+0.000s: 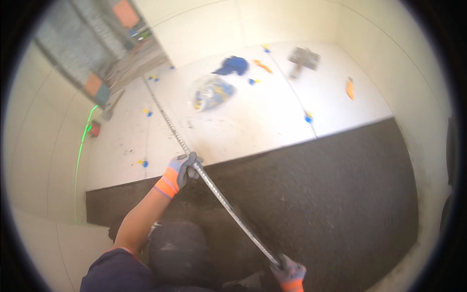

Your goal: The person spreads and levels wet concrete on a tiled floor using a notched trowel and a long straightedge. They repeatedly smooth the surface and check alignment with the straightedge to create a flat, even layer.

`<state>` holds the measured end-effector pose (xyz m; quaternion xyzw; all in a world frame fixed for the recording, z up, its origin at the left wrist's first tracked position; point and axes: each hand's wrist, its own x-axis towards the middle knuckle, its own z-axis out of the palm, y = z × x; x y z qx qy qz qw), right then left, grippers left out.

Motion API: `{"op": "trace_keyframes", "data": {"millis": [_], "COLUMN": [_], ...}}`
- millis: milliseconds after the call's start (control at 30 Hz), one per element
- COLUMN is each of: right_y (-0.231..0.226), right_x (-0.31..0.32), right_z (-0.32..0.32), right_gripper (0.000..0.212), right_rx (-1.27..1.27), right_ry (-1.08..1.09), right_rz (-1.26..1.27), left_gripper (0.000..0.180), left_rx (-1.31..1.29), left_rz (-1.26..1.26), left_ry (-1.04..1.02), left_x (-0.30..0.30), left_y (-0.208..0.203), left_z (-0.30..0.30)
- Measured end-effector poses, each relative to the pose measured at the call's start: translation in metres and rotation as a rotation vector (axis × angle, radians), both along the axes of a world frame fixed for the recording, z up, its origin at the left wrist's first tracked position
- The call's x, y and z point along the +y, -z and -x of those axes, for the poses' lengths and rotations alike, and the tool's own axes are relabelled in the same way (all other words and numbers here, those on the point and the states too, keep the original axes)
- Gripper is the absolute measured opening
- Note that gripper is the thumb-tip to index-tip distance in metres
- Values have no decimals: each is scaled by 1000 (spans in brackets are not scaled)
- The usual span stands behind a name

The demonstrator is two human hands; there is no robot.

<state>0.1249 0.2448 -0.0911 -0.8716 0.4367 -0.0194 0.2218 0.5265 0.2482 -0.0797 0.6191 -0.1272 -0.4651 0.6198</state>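
A long, thin silvery metal bar (pixel 219 195) with a row of marks or holes along it runs slantwise from the far left tiles down to my lower right. My left hand (pixel 187 168), in a grey glove with an orange cuff, is closed around its middle, above the edge of the tiles. Lower down, my right hand (pixel 291 273) in a matching glove grips the near end; its fingers are partly hidden. Beneath the bar spreads a dark grey mortar bed (pixel 340 190), bordering the white floor tiles (pixel 253 124).
On the tiles lie a clear bag of blue and yellow pieces (pixel 212 93), a blue cloth-like item (pixel 233 65), a grey flat tool (pixel 305 58), an orange tool (pixel 350 89) and several tile clips (pixel 308 117). A red device (pixel 94 129) and a mallet (pixel 108 113) stand near the left wall.
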Motion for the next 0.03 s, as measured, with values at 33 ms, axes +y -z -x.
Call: {"op": "trace_keyframes", "data": {"millis": [33], "right_y": [6], "right_x": [-5], "right_z": [-9], "right_gripper": [27], "right_rx": [-62], "right_ry": [-55], "right_rz": [26], "left_gripper": [31], "left_rx": [22], "left_rz": [-6], "left_ry": [-125], "left_x": [2], "left_y": [7], "left_z": [-28]}}
